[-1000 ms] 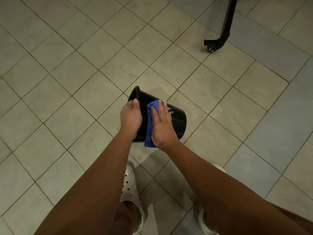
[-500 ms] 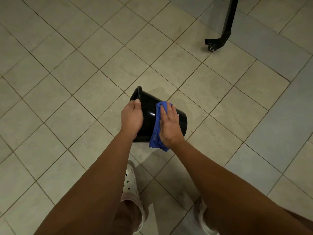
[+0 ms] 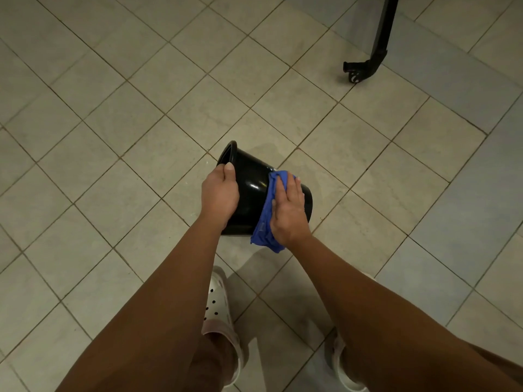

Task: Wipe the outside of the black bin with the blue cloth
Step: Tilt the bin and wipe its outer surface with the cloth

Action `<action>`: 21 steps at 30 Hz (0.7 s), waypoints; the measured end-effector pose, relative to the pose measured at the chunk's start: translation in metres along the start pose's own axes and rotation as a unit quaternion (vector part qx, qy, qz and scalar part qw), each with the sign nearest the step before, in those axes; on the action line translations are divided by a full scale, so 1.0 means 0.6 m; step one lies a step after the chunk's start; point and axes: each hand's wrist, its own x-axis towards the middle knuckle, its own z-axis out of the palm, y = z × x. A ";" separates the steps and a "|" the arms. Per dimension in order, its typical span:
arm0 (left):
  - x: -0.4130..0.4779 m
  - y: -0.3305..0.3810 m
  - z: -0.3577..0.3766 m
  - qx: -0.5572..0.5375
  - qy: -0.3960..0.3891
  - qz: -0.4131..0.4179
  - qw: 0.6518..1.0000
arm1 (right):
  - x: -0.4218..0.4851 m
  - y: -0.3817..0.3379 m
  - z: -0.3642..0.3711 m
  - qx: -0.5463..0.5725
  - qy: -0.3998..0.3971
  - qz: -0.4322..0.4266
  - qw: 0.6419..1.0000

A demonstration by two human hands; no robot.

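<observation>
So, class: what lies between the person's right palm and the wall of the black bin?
In the head view, the blue cloth lies there: the right hand presses it flat against the black bin, while the left hand grips the rim.

Forearms bare, no sleeves; white perforated clogs (image 3: pixel 219 309) on feet, right one mostly hidden, apparently matching.

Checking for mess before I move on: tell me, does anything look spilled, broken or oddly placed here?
Nothing stands out. The black bin is tipped sideways only because the left hand holds its rim while the right hand presses the blue cloth on it.
</observation>
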 end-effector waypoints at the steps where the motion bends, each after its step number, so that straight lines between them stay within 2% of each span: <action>1: 0.000 0.001 0.000 0.005 0.000 0.005 1.000 | -0.005 -0.003 0.002 -0.006 0.003 0.017 1.000; 3: -0.001 0.001 0.001 0.021 0.002 0.011 1.000 | -0.016 -0.013 0.010 -0.025 0.015 0.025 0.999; 6: 0.000 -0.003 0.000 0.033 0.009 0.001 0.999 | -0.018 -0.022 0.020 -0.020 0.042 -0.044 0.998; 8: 0.002 -0.006 -0.001 0.029 0.011 -0.003 1.000 | -0.009 -0.016 0.016 -0.018 0.029 -0.094 0.995; 10: 0.003 -0.009 0.000 0.028 0.016 -0.004 0.999 | 0.002 -0.003 0.007 -0.026 0.003 -0.107 0.994; 17: 0.002 -0.008 0.000 0.023 0.014 -0.002 1.000 | 0.017 0.026 -0.002 -0.022 -0.027 0.069 0.997; 19: 0.003 -0.007 0.001 0.027 0.010 0.003 1.000 | 0.003 0.015 0.002 -0.020 -0.014 0.081 0.996; 21: 0.003 -0.008 -0.003 0.026 0.013 -0.001 1.000 | -0.016 0.000 0.018 -0.040 0.017 0.042 0.998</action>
